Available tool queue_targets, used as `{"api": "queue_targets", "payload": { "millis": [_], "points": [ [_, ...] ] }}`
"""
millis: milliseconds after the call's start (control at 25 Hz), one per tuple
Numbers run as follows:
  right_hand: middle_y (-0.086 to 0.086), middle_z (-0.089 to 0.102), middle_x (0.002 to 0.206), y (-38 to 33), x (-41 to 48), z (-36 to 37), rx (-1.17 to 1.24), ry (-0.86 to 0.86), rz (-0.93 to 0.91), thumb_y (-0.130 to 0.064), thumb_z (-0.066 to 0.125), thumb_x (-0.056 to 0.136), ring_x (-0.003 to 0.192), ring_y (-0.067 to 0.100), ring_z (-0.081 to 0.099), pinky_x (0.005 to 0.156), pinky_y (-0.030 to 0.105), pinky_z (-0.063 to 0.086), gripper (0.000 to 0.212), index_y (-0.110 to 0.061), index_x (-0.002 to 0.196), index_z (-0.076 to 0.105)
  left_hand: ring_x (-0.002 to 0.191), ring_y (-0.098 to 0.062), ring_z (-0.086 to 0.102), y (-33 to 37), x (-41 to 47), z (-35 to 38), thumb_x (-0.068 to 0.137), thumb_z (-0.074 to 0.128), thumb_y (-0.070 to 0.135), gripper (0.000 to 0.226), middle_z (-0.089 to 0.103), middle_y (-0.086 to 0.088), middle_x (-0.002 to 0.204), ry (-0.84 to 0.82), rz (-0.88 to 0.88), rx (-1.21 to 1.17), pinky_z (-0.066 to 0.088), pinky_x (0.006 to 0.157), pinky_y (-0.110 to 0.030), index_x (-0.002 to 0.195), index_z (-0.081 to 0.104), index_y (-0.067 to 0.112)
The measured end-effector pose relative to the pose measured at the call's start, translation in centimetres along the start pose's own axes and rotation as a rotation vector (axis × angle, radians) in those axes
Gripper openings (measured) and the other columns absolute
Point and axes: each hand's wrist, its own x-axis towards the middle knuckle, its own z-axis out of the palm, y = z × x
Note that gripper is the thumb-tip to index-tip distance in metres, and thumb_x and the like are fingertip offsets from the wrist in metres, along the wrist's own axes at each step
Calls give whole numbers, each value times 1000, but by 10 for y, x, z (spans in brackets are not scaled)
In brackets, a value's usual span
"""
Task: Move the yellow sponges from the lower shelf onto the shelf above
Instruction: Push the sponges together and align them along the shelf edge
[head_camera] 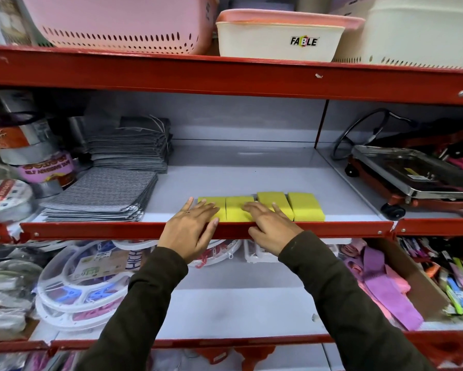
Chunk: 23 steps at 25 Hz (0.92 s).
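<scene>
- My left hand (191,231) lies flat, fingers (208,207) spread apart and clamped on nothing; the fingertips rest on top of the first yellow sponge (216,207) at the left end of the row.
- My right hand (271,227) is flat too, fingers (254,208) loosely apart and gripping nothing, the tips lying across the second sponge (237,203) and the third sponge (271,198).
- Just right of my right fingers sits the fourth sponge (306,206), untouched, side by side with the third.
- All four sponges form one row along the front of the middle shelf (251,172), right behind its red front rail (118,231), which passes under both my palms.
- Left of my left fingers lies a stack of grey mesh cloths (102,195), with a second pile (130,149) behind it.
- Further left are rolls of tape (47,167); one label reads "SELF ADHESIVE", the rest I cannot read.
- Well right of my right fingers stands a steel-topped trolley (417,178) on black wheels.
- Above my fingers, on the top shelf (225,73), a cream tub (278,40) with a pink lid is marked "FABLE", beside a pink basket (123,22).
- Below my wrists, the lower shelf (238,311) is bare in the middle.
</scene>
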Motion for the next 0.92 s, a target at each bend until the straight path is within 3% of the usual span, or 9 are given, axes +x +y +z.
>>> {"api": "queue_targets", "payload": {
  "millis": [160, 360, 560, 920],
  "points": [
    [4, 30, 159, 35, -15, -23, -32, 111, 150, -23, 42, 91, 149, 19, 24, 124, 51, 5, 61, -16, 151, 31, 151, -21, 40, 30, 25, 9, 102, 16, 51, 73, 53, -8, 155, -55, 66, -11, 10, 132, -37, 150, 53, 10],
    [6, 27, 161, 76, -39, -28, -74, 18, 422, -26, 41, 94, 149, 20, 23, 122, 52, 6, 61, -11, 152, 28, 159, -18, 21, 86, 61, 45, 110, 28, 47, 63, 34, -8, 168, -228, 202, 51, -4, 132, -37, 160, 34, 10],
    [3, 21, 164, 82, -46, -16, -53, -21, 369, -25, 41, 93, 151, 17, 20, 122, 52, 8, 62, -13, 152, 27, 156, -18, 28, 98, 60, 56, 110, 25, 49, 64, 34, -9, 167, -259, 193, 108, -3, 133, -37, 159, 34, 10],
    [4, 30, 159, 79, -49, -15, -19, 1, 316, -22, 42, 92, 146, 19, 30, 123, 48, 8, 58, -14, 149, 33, 148, -15, 42, 89, 48, 47, 110, 29, 47, 59, 48, -7, 159, -220, 156, 56, -1, 131, -29, 153, 45, 12]
  ]
}}
